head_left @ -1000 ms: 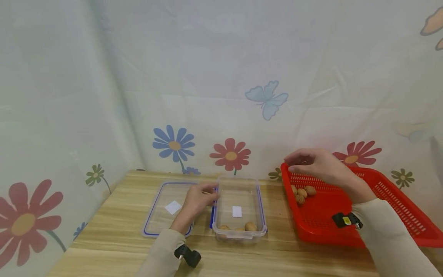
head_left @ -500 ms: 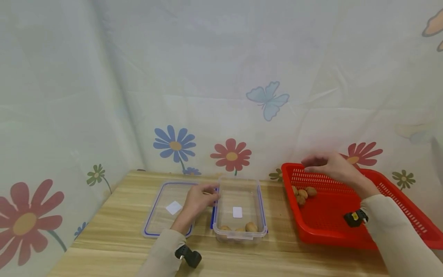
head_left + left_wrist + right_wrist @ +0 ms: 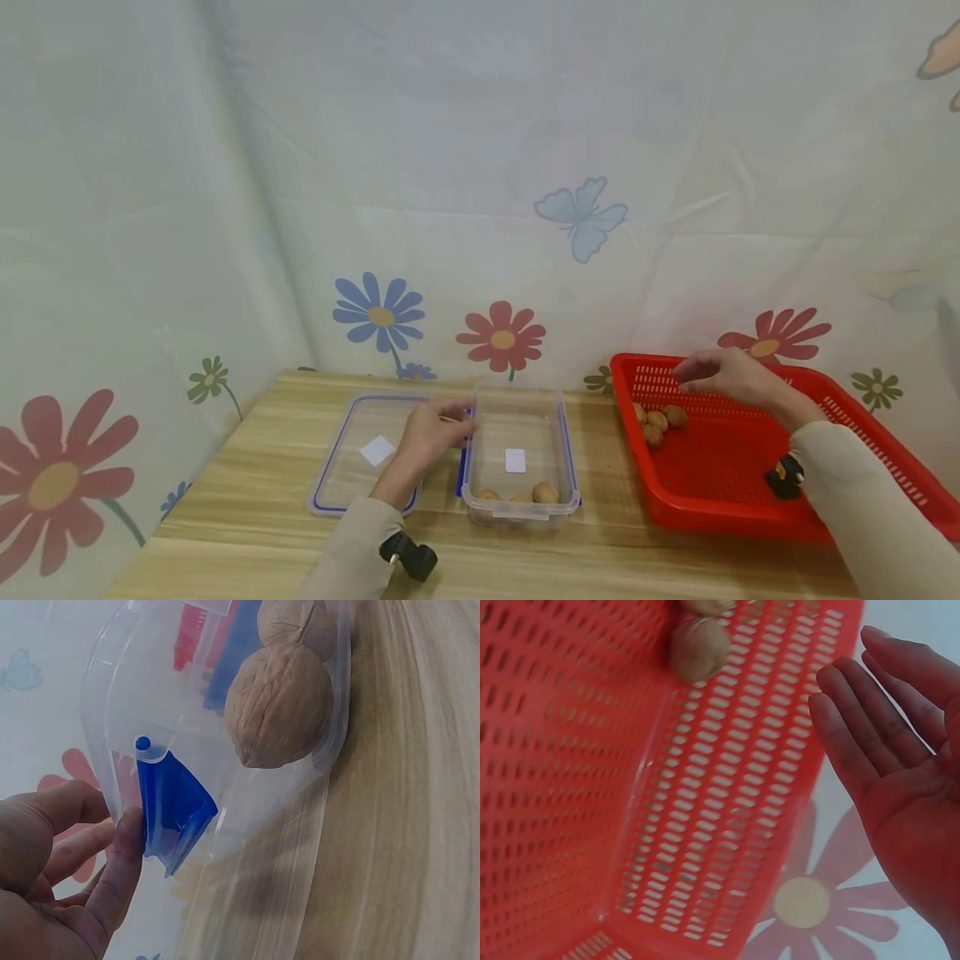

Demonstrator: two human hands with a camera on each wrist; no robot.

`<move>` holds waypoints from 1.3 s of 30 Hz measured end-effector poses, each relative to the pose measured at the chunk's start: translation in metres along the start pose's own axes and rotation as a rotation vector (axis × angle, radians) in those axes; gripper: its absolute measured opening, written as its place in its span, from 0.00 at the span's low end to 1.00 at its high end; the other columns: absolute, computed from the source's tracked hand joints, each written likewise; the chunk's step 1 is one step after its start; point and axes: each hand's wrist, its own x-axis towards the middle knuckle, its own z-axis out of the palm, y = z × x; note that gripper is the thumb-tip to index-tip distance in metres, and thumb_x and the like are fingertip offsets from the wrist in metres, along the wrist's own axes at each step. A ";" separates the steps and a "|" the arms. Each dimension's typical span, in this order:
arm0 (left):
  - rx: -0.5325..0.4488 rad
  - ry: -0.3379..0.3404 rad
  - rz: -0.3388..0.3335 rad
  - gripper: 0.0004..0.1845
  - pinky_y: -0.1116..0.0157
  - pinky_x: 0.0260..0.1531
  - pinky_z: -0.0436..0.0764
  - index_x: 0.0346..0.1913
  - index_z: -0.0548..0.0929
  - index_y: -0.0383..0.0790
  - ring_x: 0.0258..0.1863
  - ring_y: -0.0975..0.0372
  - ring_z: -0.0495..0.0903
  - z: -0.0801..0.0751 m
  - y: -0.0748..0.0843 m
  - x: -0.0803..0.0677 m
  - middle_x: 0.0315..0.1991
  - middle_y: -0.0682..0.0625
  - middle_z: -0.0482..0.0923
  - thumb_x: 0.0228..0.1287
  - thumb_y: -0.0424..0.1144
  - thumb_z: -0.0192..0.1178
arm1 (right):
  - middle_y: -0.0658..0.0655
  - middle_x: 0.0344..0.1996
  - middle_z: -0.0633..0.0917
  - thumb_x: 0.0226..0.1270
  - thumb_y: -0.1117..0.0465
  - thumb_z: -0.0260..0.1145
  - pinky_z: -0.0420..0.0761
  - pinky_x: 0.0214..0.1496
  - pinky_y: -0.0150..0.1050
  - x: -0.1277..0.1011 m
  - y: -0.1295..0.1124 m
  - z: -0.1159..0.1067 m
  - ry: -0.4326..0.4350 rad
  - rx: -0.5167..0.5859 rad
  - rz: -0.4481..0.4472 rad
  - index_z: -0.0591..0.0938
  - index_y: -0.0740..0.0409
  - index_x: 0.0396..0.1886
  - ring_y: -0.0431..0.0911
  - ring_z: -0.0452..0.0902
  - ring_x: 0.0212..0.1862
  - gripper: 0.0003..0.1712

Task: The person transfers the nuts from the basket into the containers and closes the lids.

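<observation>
A clear plastic container (image 3: 557,433) with blue latches stands mid-table, with walnuts (image 3: 542,491) at its near end. My left hand (image 3: 430,437) rests against its left side. In the left wrist view the thumb (image 3: 120,859) touches the blue latch (image 3: 174,806), and the other fingers lie loosely curled beside the wall, close to a walnut (image 3: 279,705) inside. My right hand (image 3: 722,374) hovers empty over the far part of the red basket (image 3: 720,492), just above a few walnuts (image 3: 660,417). In the right wrist view its fingers (image 3: 870,742) are straight above the basket wall (image 3: 727,810) and a walnut (image 3: 698,648).
The container's clear lid (image 3: 352,479) with a blue rim lies flat left of the container, under my left forearm. A flowered cloth backdrop (image 3: 480,208) closes off the table's back and left. The wooden table (image 3: 247,542) runs to the near edge.
My right hand has moved right and down, from above the basket's left rim to above the walnuts in it. The left hand has stayed by the container.
</observation>
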 end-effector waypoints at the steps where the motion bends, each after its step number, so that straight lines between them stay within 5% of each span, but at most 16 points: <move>1: -0.004 0.000 -0.002 0.20 0.60 0.35 0.92 0.60 0.87 0.29 0.33 0.55 0.89 0.000 0.000 0.000 0.39 0.43 0.86 0.65 0.26 0.71 | 0.66 0.55 0.87 0.71 0.63 0.75 0.85 0.60 0.61 0.001 0.003 0.001 -0.002 0.001 0.006 0.84 0.67 0.62 0.57 0.85 0.53 0.23; 12: -0.029 -0.007 -0.001 0.21 0.62 0.35 0.92 0.60 0.86 0.28 0.32 0.57 0.88 -0.001 0.000 0.000 0.38 0.44 0.86 0.63 0.25 0.71 | 0.68 0.54 0.87 0.69 0.66 0.75 0.86 0.58 0.60 0.009 0.027 0.013 -0.077 -0.010 0.023 0.84 0.70 0.62 0.58 0.85 0.51 0.23; 39: -0.003 -0.004 0.000 0.20 0.58 0.36 0.92 0.59 0.88 0.29 0.32 0.56 0.89 -0.001 0.002 -0.001 0.37 0.44 0.86 0.63 0.26 0.71 | 0.61 0.48 0.89 0.65 0.61 0.79 0.81 0.62 0.68 0.016 0.036 0.025 -0.171 -0.048 0.069 0.89 0.64 0.53 0.53 0.84 0.47 0.19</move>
